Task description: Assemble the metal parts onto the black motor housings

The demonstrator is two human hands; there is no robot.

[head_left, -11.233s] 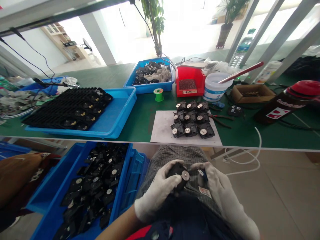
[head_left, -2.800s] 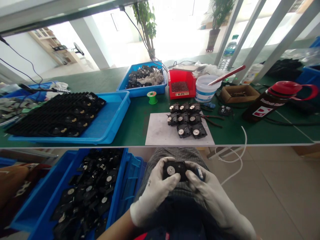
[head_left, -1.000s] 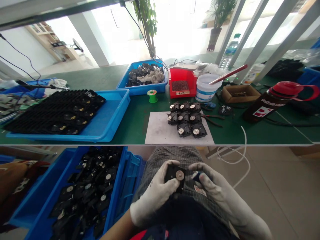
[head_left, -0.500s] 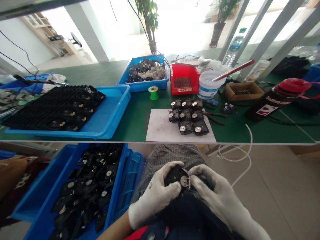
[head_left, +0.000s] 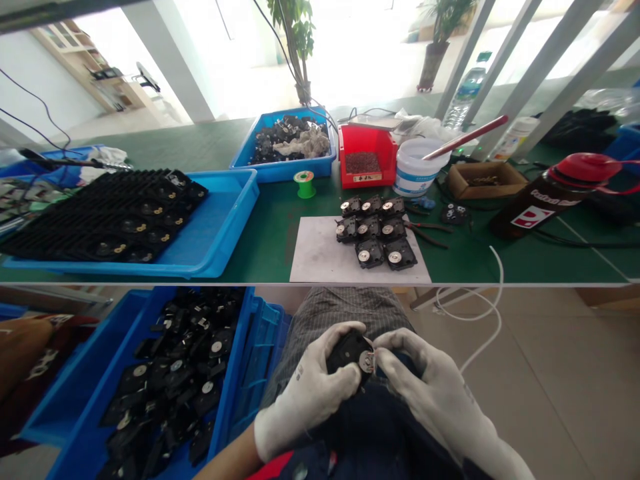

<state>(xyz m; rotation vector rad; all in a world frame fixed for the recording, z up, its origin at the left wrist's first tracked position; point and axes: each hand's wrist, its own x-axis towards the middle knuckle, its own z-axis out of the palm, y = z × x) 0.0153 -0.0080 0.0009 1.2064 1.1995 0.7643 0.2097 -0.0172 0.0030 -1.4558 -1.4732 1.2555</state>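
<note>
My left hand, in a white glove, is closed around a black plastic unit with a round silver metal disc, held over my lap. The gloved fingertips of my right hand are pinched at the unit's right edge, beside the disc; whatever lies between them is too small to make out. Several similar black units with silver discs stand in rows on a white sheet at the table's front edge. Pliers lie partly hidden beside them.
A blue tray holds stacked black panels at left. Below it, a blue crate is full of black units. Behind the sheet stand a green spool, a red bin, a white tub and a dark bottle. A white tube hangs at right.
Both hands and the black unit stay nearly in place over my lap. The whole view has shifted slightly, and the right fingertips remain at the disc's edge.
</note>
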